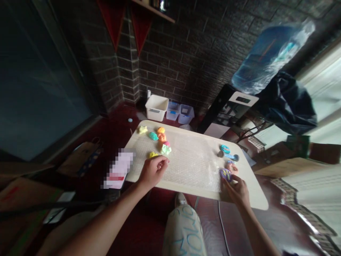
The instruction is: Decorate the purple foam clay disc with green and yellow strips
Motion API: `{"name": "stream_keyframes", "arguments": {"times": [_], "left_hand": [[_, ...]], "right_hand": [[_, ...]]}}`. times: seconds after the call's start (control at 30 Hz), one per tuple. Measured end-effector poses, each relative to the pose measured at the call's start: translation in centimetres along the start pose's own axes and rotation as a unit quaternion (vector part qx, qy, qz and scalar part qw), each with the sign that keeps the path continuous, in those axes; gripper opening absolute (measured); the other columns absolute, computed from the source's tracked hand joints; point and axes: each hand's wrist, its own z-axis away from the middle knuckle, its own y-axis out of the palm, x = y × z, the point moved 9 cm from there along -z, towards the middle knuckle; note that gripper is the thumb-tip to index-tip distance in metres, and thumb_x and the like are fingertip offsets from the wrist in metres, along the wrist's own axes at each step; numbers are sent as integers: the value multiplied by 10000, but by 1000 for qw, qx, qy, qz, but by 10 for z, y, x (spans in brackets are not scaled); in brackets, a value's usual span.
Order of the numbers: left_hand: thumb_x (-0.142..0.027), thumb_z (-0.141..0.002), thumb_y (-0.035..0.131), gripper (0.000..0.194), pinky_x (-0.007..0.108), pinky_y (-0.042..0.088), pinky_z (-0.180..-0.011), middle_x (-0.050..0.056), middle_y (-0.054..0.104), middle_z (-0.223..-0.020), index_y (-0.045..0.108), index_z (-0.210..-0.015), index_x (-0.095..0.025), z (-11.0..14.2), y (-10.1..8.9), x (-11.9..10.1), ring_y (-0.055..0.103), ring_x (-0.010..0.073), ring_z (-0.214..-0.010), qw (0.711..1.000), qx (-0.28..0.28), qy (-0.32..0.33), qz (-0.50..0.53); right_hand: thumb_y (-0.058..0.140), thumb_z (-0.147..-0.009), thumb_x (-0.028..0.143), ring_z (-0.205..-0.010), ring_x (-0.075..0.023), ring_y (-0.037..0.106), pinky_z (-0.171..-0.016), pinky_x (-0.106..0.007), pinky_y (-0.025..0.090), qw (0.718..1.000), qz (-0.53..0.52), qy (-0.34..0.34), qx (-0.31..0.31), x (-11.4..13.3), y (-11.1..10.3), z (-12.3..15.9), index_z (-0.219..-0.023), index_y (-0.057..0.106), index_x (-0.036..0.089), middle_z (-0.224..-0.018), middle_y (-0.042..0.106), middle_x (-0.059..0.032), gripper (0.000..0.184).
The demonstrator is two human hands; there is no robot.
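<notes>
My right hand grips a purple clay piece with yellow stripes between thumb and fingers at the table's right front. Just behind it lies a brownish-pink clay piece. Farther back are a grey-blue dumbbell-shaped piece and a blue clay ring. My left hand is closed above the front edge, fingers curled in; whatever they hold is hidden. A yellow lump shows partly behind it. Close by are pale green, orange, teal and pale yellow lumps.
Bubble wrap covers the middle of the pale table. Behind the table stand a white bin, clear tubs and a water dispenser. Cardboard boxes sit at the right. My knee is below the front edge.
</notes>
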Motion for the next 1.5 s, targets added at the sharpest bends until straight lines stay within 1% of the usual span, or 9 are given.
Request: {"name": "stream_keyframes", "arguments": {"times": [0.2, 0.33, 0.53, 0.67, 0.8, 1.0, 1.17, 1.37, 1.5], "left_hand": [[-270, -970, 561, 208, 339, 508, -764, 69, 774, -862, 737, -871, -218, -1, -4, 3, 712, 244, -814, 995, 4, 13, -99], [-224, -940, 556, 148, 388, 512, -880, 108, 754, -999, 703, -953, -217, -9, -16, 12, 701, 294, -983, 983, -14, 1, -181], [-338, -850, 702, 394, 469, 478, -979, 188, 692, -1212, 672, -1207, -173, -10, -21, 43, 640, 385, -1124, 953, 23, -31, -301], [-315, -842, 674, 529, 528, 448, -1028, 232, 695, -1254, 628, -1333, -123, -8, -6, 61, 633, 420, -1152, 940, 66, -26, -335], [-262, -900, 567, 497, 548, 464, -1031, 249, 682, -1249, 596, -1360, -76, -10, 3, 67, 619, 427, -1191, 936, 83, 3, -343], [-444, -882, 688, 530, 464, 549, -979, 147, 630, -1217, 547, -1328, -194, -6, 3, 44, 651, 346, -1129, 963, 58, 67, -253], [-312, -759, 826, 463, 377, 584, -829, 51, 627, -1095, 567, -1139, -257, 9, 5, 14, 677, 268, -952, 984, 56, 42, -161], [-290, -756, 843, 412, 349, 561, -791, 40, 692, -1016, 609, -1090, -236, 8, 8, -3, 678, 243, -891, 991, 58, 16, -122], [-178, -788, 748, 367, 341, 560, -831, 51, 751, -1055, 641, -1136, -223, 5, 8, -2, 712, 239, -930, 993, 70, 9, -97]], "right_hand": [[756, -554, 844, -777, -335, 673, -650, -450, 528, 999, -30, 38, 22, 4, -7, 10, -1120, 707, 102, -1054, 732, -238, 935], [706, -683, 819, -891, -340, 672, -668, -436, 533, 997, -66, 28, 9, 33, -23, 26, -1223, 649, 107, -1187, 689, -247, 895], [660, -918, 611, -905, -259, 693, -705, -374, 577, 983, -160, -63, 69, 163, -20, 65, -1199, 675, 204, -1167, 715, -141, 495], [695, -940, 384, -969, -244, 690, -773, -381, 596, 934, -240, -171, 201, 280, 23, 118, -1190, 689, 238, -1181, 677, -103, 291], [738, -888, 289, -965, -236, 693, -781, -371, 605, 915, -256, -186, 250, 333, 61, 148, -1219, 679, 202, -1192, 666, -104, 347], [716, -897, 287, -913, -215, 705, -707, -330, 581, 910, -303, -114, 261, 296, 86, 132, -1200, 688, 192, -1205, 674, -111, 318], [648, -960, 473, -987, -262, 706, -775, -375, 581, 899, -347, 15, 268, 242, 108, 107, -1143, 688, 165, -1155, 719, -145, 360], [698, -941, 539, -937, -262, 762, -761, -385, 618, 817, -425, 47, 388, 256, 141, 124, -1277, 684, 170, -1151, 742, -137, 499], [834, -854, 472, -964, -248, 749, -811, -380, 605, 809, -438, 14, 392, 271, 149, 135, -1389, 647, 201, -1213, 729, -128, 628]]}}
